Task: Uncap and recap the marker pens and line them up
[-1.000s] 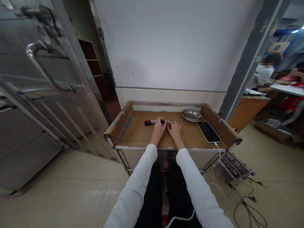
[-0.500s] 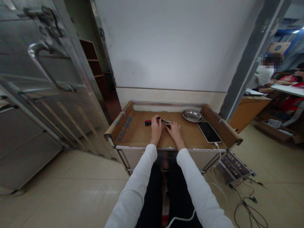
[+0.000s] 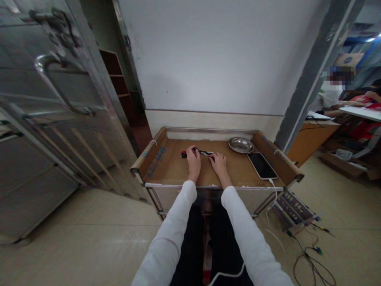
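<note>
From the head view, the left hand (image 3: 193,161) rests on the cardboard-lined tabletop (image 3: 175,169) with its fingers curled over the red-and-black tool (image 3: 195,152), pinning the handle end so that it lies flat and steady. The tool sits across the tabletop's middle, toward 12 o'clock from the wrists, its red end poking out at 9 o'clock of the left hand and a thin metal tip reaching toward 3 o'clock. The right hand (image 3: 218,163) lies just beside it, fingers loosely bent and touching at or near that tip, seemingly to guide it; whether it pinches anything I cannot tell.

A steel dish (image 3: 241,144) stands at about 2 o'clock from the hands, well apart, and a dark phone (image 3: 262,165) lies at 3 o'clock on a white cable (image 3: 272,186) (kept to the edge, clear of the work).

The tool is too small and too covered to name. The arms hide the near rim. Another person (image 3: 333,93) at the far right is cut off by a pillar (image 3: 309,75).
</note>
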Motion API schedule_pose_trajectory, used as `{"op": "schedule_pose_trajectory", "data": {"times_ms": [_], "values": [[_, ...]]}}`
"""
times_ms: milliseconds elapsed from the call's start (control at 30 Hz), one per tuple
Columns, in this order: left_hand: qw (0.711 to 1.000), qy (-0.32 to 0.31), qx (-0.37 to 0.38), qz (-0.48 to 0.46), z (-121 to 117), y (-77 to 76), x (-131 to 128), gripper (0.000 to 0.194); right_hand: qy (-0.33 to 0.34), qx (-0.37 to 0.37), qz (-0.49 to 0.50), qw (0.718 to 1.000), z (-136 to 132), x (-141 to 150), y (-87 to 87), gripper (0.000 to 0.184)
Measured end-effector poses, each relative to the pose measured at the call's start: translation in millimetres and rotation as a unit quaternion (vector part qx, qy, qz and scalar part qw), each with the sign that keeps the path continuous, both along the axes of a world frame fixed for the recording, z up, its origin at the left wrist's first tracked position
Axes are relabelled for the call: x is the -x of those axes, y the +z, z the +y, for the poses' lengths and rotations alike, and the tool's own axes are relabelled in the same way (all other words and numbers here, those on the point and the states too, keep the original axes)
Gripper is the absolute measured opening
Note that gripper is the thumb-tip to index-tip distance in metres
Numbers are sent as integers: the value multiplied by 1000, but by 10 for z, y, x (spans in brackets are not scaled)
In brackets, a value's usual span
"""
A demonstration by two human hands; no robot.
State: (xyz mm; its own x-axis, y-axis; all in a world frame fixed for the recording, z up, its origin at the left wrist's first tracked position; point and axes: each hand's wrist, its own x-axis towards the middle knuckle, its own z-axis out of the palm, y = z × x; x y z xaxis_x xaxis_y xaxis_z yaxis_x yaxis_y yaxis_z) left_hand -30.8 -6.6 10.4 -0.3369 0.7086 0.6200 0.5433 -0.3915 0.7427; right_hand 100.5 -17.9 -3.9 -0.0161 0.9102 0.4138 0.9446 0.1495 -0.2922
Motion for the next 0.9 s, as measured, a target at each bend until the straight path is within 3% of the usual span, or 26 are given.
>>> {"op": "schedule_pose_trajectory", "data": {"times_ms": [433,667,900], "values": [[996,-12,27,-84,50,-48,16,18,-48,-4,11,999,-30,5,33,27],[989,-115,95,-19,106,-159,10,11,-64,-21,20,998,-45,9,65,28],[986,-119,111,23,113,-209,9,8,-42,-30,20,998,-14,7,32,29]]}}
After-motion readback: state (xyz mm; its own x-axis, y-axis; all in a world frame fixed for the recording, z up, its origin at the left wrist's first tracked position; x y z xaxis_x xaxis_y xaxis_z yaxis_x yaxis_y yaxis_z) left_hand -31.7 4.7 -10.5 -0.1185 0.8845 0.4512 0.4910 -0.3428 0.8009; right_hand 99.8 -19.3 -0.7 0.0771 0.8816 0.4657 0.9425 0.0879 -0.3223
